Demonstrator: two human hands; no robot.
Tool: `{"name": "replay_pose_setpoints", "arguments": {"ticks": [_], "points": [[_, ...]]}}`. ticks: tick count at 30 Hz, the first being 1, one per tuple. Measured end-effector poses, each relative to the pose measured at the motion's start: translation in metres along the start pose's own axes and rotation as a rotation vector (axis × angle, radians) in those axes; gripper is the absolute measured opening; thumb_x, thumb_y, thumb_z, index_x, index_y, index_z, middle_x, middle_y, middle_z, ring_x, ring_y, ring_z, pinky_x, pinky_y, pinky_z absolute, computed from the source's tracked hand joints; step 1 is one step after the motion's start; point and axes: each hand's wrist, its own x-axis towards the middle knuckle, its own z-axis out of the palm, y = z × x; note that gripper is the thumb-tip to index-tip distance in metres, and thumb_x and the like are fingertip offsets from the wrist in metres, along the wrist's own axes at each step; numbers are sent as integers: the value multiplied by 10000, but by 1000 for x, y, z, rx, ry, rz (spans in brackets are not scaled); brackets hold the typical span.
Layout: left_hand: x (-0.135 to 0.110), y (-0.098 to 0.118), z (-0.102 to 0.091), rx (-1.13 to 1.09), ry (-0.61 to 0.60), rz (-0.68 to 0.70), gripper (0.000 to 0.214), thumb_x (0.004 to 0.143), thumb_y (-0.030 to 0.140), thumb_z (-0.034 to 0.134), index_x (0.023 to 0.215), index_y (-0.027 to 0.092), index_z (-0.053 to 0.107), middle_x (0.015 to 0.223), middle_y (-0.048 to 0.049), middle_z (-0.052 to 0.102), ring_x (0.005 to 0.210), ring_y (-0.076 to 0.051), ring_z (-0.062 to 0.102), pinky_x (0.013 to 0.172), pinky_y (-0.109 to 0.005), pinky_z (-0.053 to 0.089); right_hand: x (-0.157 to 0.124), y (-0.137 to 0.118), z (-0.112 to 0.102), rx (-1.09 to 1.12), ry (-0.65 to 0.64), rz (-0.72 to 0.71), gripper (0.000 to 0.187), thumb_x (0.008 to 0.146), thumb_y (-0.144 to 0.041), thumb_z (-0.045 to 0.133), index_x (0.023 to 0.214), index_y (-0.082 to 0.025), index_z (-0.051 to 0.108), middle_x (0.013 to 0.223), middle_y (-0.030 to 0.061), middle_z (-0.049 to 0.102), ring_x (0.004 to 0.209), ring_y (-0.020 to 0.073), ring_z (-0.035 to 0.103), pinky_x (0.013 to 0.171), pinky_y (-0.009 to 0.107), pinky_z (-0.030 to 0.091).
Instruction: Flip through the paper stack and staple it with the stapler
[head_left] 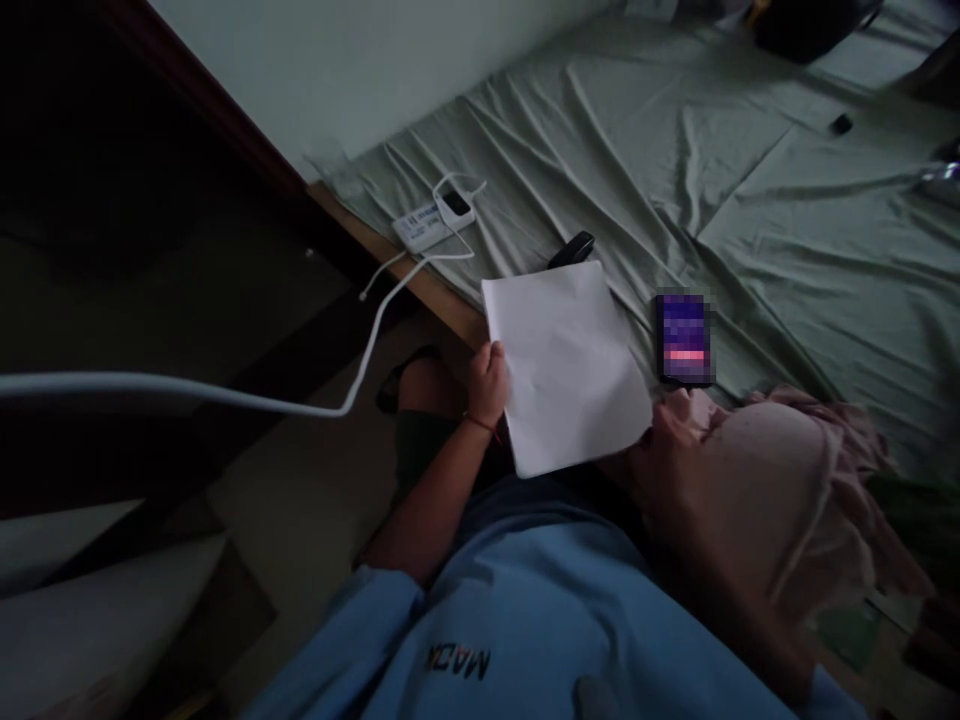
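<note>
A dim room holds a bed [750, 200] spread with a wrinkled pale green sheet, its wooden edge running beside a dark floor and a light wall. The person sits at that edge in a light blue shirt. The left hand [489, 382] is closed on the left edge of a white sheet of paper [566, 365], thumb on top and fingers curled under, holding it tilted above the lap and the bed edge. A thin band circles that wrist. The right hand [660, 440] lies at the paper's lower right corner, mostly hidden under the paper and blurred, so whether it grips the paper cannot be told. Just beyond the paper, past the left hand, a small black object [571, 248] that may be a stapler rests on the sheet. To the right of the paper, just above the right hand, lies a phone [683, 336] with a lit screen. Further off beyond the left hand sits a white power strip [435, 220], with a white cable [225, 395] trailing from it over the floor. A pink cloth [810, 480] is bunched just right of the right hand.
</note>
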Motion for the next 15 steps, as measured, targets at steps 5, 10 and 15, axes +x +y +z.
{"name": "replay_pose_setpoints", "arguments": {"ticks": [5, 10, 15], "points": [[0, -2, 1, -56, -17, 16, 345, 1041, 273, 420, 721, 158, 478, 679, -15, 477, 672, -140, 430, 656, -278, 326, 24, -10, -6, 307, 30, -33, 263, 867, -464, 589, 894, -206, 633, 841, 76, 670, 796, 225, 591, 684, 331, 416], [-3, -2, 2, -178, 9, 14, 351, 1011, 335, 449, 729, 151, 549, 690, -30, 524, 687, -146, 454, 670, -273, 370, 53, -12, -1, 1063, -169, 184, 617, 881, -754, 482, 1171, -229, 628, 932, 83, 721, 834, 249, 665, 709, 378, 527], [-4, -2, 4, -336, -10, -36, 370, 948, 451, 517, 830, 127, 650, 807, -70, 642, 756, -173, 542, 709, -279, 438, 66, -28, -14, 1319, -471, 257, 750, 867, -841, 377, 1214, -234, 648, 908, 123, 729, 854, 307, 703, 729, 459, 551]]}}
